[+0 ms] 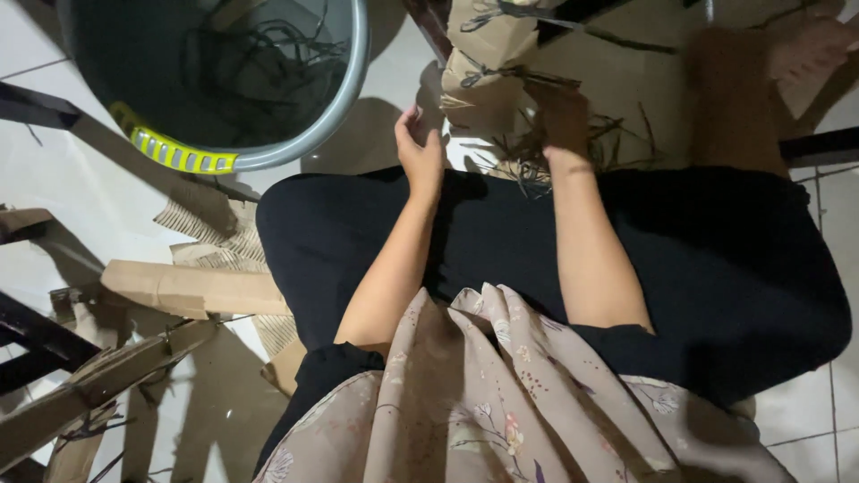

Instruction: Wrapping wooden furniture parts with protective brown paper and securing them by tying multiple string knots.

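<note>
I sit with black trousers over my knees and a floral cloth in my lap. My left hand (419,148) is raised by my left knee, fingers curled and slightly apart, holding nothing I can make out. My right hand (559,116) reaches forward in shadow into a pile of thin dark strands (528,161) on the floor, just below a brown paper bundle tied with dark string (488,58). Whether the right hand grips the strands or the bundle is hidden by shadow.
A grey plastic bucket (344,107) with a yellow-green handle grip stands at the upper left, dark strands inside. Folded brown paper and cardboard pieces (192,286) lie on the white tiled floor at the left. A bare foot (805,45) shows at the upper right.
</note>
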